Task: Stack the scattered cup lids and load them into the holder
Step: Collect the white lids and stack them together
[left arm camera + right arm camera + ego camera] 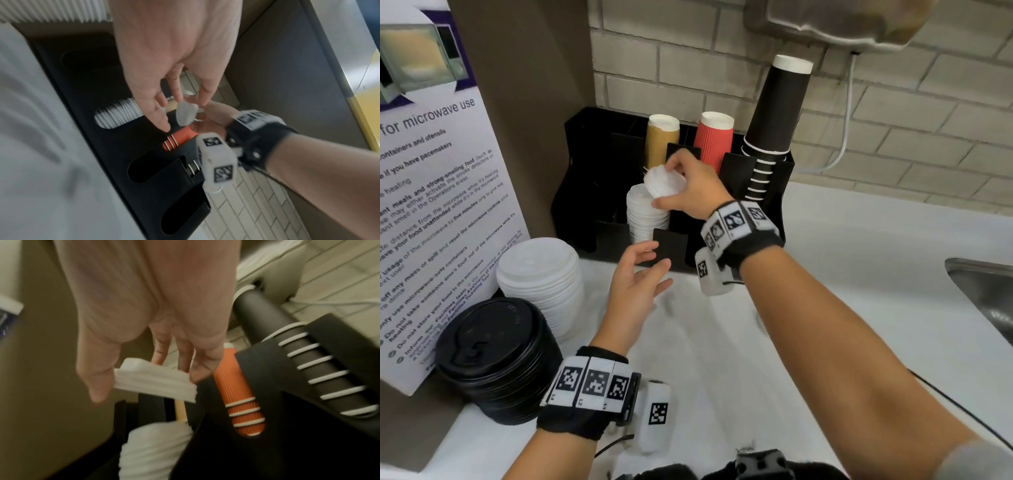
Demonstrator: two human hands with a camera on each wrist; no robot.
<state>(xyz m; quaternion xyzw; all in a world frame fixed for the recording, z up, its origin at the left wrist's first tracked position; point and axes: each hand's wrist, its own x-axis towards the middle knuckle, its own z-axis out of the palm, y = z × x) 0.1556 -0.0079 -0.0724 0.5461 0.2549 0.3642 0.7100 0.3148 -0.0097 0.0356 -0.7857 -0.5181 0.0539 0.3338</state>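
My right hand [681, 185] grips a small stack of white lids [663, 181] between thumb and fingers, tilted, just above the white lid column [645, 216] that stands in a front slot of the black holder [585, 192]. In the right wrist view the held lids [156, 381] hang over that column [152, 449]. My left hand [642, 274] hovers open and holds nothing, in front of the holder and below the right hand. The left wrist view shows the held lids [186, 114] and the slot's lids [119, 113].
A tall pile of white lids [541, 284] and a pile of black lids [496, 359] stand on the counter at the left, before a microwave notice board [431, 192]. Tan [661, 140], red [714, 140] and black cups [774, 126] fill the holder's back. A sink [986, 294] lies at the right.
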